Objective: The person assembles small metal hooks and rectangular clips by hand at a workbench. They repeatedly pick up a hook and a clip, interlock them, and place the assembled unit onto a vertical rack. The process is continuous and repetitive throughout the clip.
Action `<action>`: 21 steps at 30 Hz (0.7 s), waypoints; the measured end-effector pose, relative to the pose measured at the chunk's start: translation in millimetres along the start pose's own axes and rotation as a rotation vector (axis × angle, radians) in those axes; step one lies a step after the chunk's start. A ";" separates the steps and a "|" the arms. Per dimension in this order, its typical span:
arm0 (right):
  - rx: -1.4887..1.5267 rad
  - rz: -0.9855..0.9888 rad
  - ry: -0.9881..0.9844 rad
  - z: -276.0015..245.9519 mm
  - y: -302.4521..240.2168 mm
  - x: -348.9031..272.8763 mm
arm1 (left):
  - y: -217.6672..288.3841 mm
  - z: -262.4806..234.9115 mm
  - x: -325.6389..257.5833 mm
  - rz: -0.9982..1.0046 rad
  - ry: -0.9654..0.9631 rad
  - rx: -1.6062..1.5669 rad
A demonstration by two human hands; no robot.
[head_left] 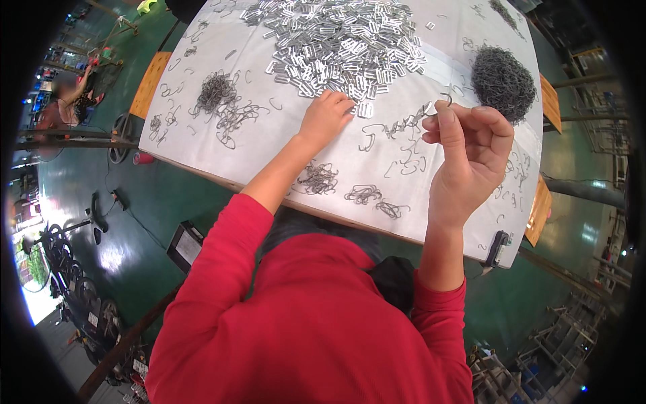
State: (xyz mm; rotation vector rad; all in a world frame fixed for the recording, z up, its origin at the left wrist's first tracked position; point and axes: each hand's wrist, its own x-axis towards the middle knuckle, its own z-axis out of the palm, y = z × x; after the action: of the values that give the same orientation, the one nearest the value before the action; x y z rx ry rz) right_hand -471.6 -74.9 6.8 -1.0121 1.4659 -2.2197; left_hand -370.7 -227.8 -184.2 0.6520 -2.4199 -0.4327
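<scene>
My left hand [326, 118] rests at the near edge of a big heap of flat, slotted silver metal buckles [343, 47]. Its fingers are bent and pressed together against the pieces there; whatever they grip is hidden beneath them. Raised above the table on the right, my right hand [471, 138] pinches a small bent wire hook [449, 99] between thumb and index finger, with the other fingers curled. Between my hands, loose dark wire hooks [407, 161] and a few buckles lie scattered on the white tabletop [269, 161].
A dense mound of dark wire hooks [505, 84] sits at the right, a smaller one [217, 93] at the left. Little hook piles [316, 179] lie along the near edge. A black device [496, 249] occupies the near right corner. Another person [67, 101] is far left.
</scene>
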 end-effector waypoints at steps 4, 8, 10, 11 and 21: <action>-0.004 0.007 0.001 -1.2 -0.4 2.7 | -4.1 0.3 10.8 0.058 -0.077 0.099; -0.030 -0.013 0.003 -4.6 4.9 1.5 | 48.5 -39.9 44.7 -0.540 -0.069 -0.719; -0.043 -0.021 -0.001 -3.6 6.4 0.0 | 81.6 -79.2 62.8 -0.526 -0.037 -0.959; -0.052 -0.025 -0.003 -2.5 7.5 -1.0 | 95.9 -96.7 67.8 -0.516 -0.020 -1.079; -0.145 -0.073 0.026 2.9 20.9 -6.3 | 145.4 -138.6 69.1 -0.361 0.123 -0.946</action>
State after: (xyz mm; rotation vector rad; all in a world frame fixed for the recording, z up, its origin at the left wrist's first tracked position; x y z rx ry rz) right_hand -467.9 -82.3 -13.6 -1.1021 1.6465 -2.2099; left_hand -385.0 -165.8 18.6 0.6266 -1.6751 -1.4967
